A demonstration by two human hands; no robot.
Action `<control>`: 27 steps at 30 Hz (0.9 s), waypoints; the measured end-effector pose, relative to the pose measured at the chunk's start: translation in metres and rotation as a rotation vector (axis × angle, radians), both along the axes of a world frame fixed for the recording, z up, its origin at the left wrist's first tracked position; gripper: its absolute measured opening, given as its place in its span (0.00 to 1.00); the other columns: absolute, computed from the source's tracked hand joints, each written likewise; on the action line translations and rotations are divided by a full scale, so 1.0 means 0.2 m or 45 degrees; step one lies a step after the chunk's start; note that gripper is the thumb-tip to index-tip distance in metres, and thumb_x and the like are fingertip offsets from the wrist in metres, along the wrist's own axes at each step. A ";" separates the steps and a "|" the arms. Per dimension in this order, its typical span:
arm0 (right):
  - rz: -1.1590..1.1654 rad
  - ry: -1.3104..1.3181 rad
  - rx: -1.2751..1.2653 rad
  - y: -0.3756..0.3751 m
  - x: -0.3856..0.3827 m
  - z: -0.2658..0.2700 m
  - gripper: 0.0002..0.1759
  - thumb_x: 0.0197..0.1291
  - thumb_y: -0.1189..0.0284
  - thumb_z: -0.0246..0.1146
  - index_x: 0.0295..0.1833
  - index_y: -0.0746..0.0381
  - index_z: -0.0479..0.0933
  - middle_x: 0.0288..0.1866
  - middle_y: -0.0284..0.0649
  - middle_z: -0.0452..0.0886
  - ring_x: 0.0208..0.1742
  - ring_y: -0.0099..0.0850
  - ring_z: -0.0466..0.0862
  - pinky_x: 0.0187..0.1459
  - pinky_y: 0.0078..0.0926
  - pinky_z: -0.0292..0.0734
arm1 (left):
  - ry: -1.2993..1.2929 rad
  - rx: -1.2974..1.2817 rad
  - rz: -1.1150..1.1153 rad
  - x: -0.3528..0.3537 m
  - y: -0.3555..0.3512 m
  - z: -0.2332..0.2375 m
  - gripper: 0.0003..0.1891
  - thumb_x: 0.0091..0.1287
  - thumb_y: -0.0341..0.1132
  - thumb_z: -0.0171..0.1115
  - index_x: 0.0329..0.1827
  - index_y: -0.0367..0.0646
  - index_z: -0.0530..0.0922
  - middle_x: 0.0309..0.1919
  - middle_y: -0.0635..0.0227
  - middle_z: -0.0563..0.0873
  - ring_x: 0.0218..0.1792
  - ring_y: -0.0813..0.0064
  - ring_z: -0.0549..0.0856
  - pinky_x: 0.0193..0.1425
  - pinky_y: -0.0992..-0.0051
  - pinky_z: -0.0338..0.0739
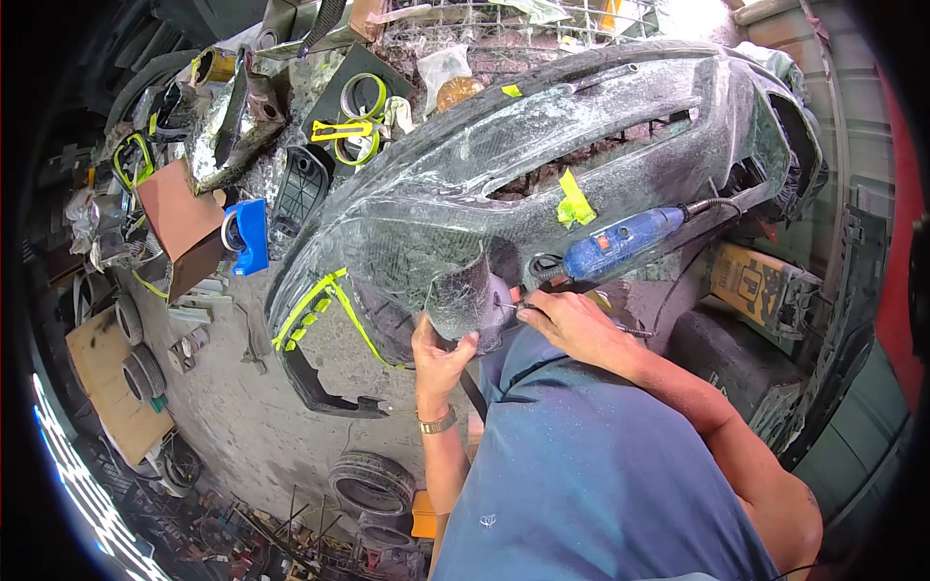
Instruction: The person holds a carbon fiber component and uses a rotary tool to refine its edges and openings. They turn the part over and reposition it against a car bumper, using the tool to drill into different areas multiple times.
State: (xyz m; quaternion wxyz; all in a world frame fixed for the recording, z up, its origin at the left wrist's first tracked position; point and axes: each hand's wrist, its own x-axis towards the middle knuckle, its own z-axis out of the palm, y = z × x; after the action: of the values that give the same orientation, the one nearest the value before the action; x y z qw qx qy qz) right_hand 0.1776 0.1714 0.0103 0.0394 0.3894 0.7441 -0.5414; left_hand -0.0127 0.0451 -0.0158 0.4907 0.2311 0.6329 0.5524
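My left hand (441, 360) grips the lower edge of a curved, dusty dark panel piece (459, 298), thumb on the near side. My right hand (579, 327) is closed around a slim rotary tool handpiece (519, 303), mostly hidden by the fingers; its thin tip points left at the piece. Whether the tip touches is not clear. Just above the right hand, a blue rotary tool (625, 242) with an orange switch lies on a large dusty dark car bumper (417, 208). Yellow-green tape (574, 200) sticks to the bumper, and more tape strips (334, 290) mark its left end.
Behind the bumper lie tape rolls (363, 95), a yellow cutter (342, 131) and a blue tape dispenser (250, 237). A yellow-and-black box (760, 286) stands at the right. Tyres (371, 482) rest on the concrete floor (252, 407). A black cord (717, 205) runs from the rotary tool.
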 end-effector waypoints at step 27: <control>-0.030 -0.053 -0.106 0.01 0.00 0.05 0.16 0.73 0.63 0.55 0.45 0.68 0.75 0.30 0.58 0.79 0.36 0.59 0.80 0.36 0.51 0.71 | -0.027 -0.041 0.005 0.01 0.01 0.02 0.25 0.54 0.17 0.66 0.57 0.37 0.77 0.49 0.69 0.84 0.49 0.79 0.80 0.57 0.75 0.74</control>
State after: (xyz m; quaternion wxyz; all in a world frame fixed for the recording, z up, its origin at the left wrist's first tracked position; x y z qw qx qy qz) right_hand 0.1783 0.1732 0.0204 0.0646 0.4074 0.7152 -0.5642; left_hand -0.0106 0.0476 -0.0115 0.4999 0.2161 0.6369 0.5457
